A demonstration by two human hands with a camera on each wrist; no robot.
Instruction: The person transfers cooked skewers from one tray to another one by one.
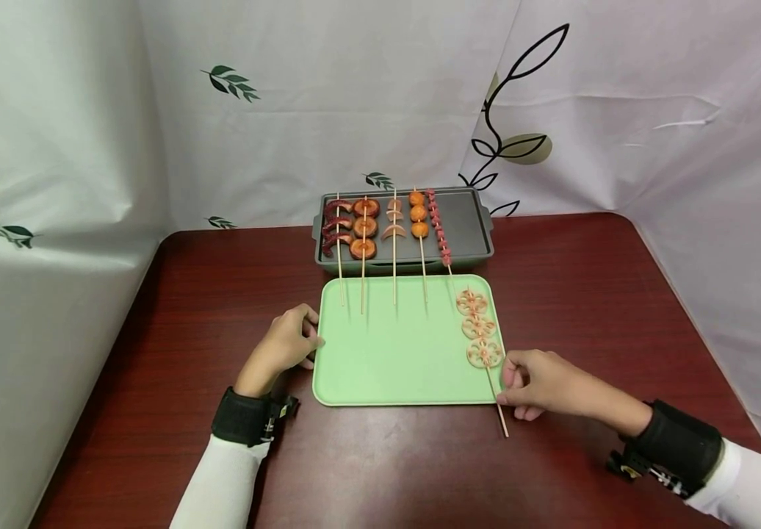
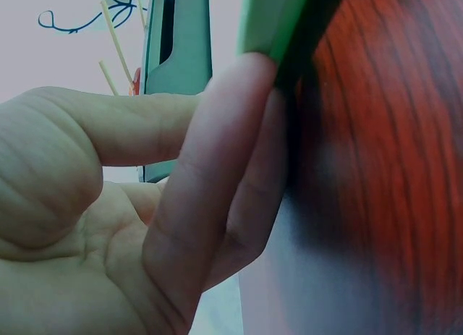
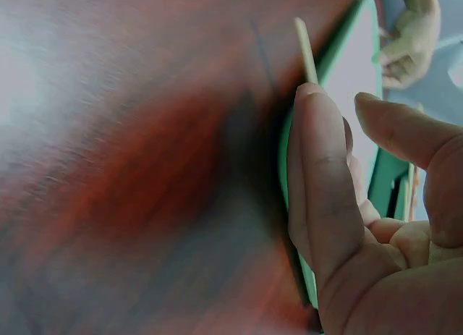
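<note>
A pale green tray (image 1: pixel 394 353) lies on the table. My left hand (image 1: pixel 291 338) is at its left rim, thumb over the edge; in the left wrist view fingers (image 2: pixel 224 132) meet the tray's side (image 2: pixel 271 20). Part of that thumb is hidden behind them. A skewer of lotus root slices (image 1: pixel 480 327) lies along the tray's right side, its bare stick (image 1: pixel 498 411) reaching past the front edge. My right hand (image 1: pixel 535 386) is beside this stick at the near right corner. In the right wrist view its fingertips overlap the stick (image 3: pixel 307 53), with a gap to the thumb.
Just behind the tray stands a dark grill pan (image 1: pixel 460 220). Several food skewers lie across it, among them one with orange balls (image 1: pixel 418 213) and one with pink pieces (image 1: pixel 438 228), their sticks overhanging the tray. A white patterned cloth (image 1: pixel 327 95) encloses the wooden table (image 1: pixel 222 272).
</note>
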